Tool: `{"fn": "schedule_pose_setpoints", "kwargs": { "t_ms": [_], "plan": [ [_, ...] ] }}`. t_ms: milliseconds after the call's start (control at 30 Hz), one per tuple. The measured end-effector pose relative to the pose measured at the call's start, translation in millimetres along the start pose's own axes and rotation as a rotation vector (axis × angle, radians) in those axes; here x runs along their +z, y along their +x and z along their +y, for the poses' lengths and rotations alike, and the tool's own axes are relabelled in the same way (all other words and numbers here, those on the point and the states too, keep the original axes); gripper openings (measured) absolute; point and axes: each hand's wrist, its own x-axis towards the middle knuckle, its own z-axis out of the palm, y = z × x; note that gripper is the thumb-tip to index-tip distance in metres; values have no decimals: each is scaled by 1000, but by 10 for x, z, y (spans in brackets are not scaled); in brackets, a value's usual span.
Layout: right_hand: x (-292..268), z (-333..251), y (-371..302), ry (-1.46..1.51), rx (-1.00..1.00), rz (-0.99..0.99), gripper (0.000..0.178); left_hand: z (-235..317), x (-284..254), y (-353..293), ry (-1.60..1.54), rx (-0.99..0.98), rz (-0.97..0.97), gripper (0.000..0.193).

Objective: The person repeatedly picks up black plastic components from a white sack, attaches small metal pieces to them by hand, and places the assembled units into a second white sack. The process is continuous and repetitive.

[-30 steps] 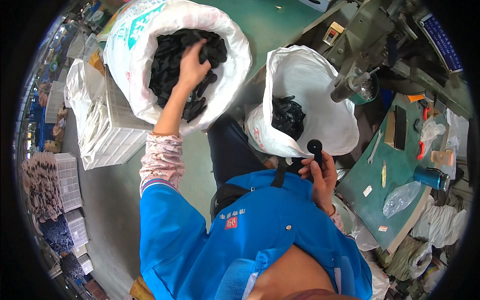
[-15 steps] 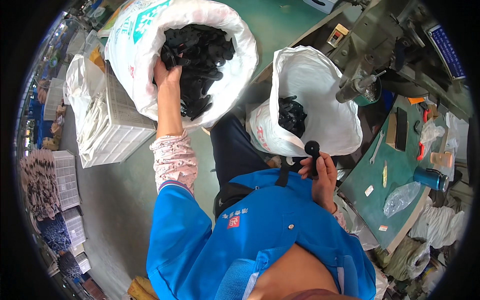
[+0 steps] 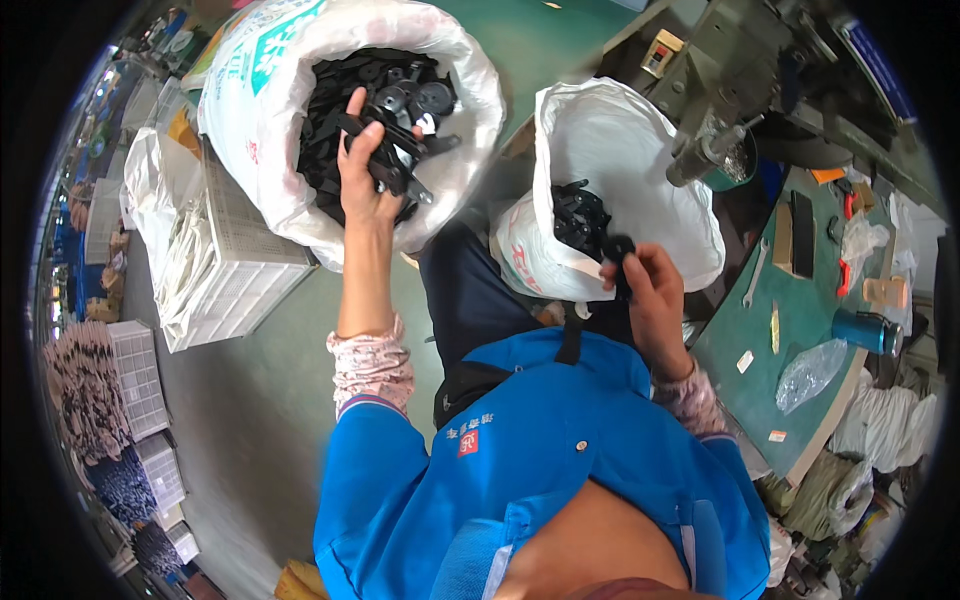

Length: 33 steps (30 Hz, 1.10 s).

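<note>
My left hand [image 3: 366, 188] is over the mouth of a large white woven sack [image 3: 245, 95], its fingers closed around several black flat parts [image 3: 388, 150]. More loose black pieces [image 3: 322, 105] fill this sack. Farther right, my right hand [image 3: 655, 292] pinches a single long black part [image 3: 622, 262] with a rounded end. That hand is at the near rim of a second, smaller white sack [image 3: 548, 225], which stands open with a small heap of black parts [image 3: 578, 212] inside. The exact kind of these parts cannot be told.
Right of me is a green worktable [image 3: 735, 325] bearing a wrench [image 3: 757, 272], a blue flask [image 3: 865, 330] and a clear plastic bag [image 3: 810, 376]. A metal machine [image 3: 715, 150] overhangs the smaller sack's right side. White crates [image 3: 235, 275] stand on the left.
My left hand has lifted from among the parts and moved right, now gripping several of them. My right hand has moved up to the smaller sack's rim with its part.
</note>
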Motion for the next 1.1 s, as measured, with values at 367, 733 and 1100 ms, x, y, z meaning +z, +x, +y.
{"fn": "schedule_pose_setpoints", "kwargs": {
  "t_ms": [367, 733, 1100],
  "plan": [
    [940, -233, 1423, 212, -26, -329, 33, -220, 361, -256, -33, -59, -92, 66],
    [1511, -82, 1890, -18, 65, -272, 28, -175, -135, -107, -95, -13, 27, 53],
    [1670, -37, 1962, -62, 21, -266, 31, -196, -275, -61, -207, -59, 47, 59]
  ]
}}
